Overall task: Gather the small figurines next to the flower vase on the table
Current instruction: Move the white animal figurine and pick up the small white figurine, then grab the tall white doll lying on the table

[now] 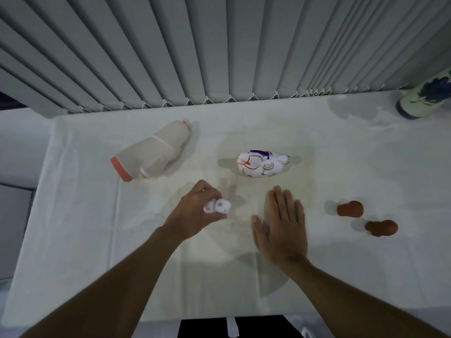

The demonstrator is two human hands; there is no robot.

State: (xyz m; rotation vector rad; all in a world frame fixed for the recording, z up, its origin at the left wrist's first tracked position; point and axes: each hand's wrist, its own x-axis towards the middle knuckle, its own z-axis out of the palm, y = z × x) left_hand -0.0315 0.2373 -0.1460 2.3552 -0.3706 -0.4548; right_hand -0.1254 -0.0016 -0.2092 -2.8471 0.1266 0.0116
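Your left hand (195, 211) is closed on a small white figurine (218, 206), held above the table (341, 264). Right hand (283, 225) lies flat, fingers extended, holding nothing. Vase (425, 97) stands at far right corner. Btwn: painted white figurine (262, 164), two brown figurines (350, 209) (382, 228). Large pale figure w/ orange base (151, 154) lies tipped at left

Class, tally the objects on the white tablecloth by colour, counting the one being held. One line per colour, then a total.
White figurines: 2, painted white figurine and small white figurine in the left hand
Brown figurines: 2
Beige lying piece with orange base: 1
Blue-and-white vase: 1
Total: 6
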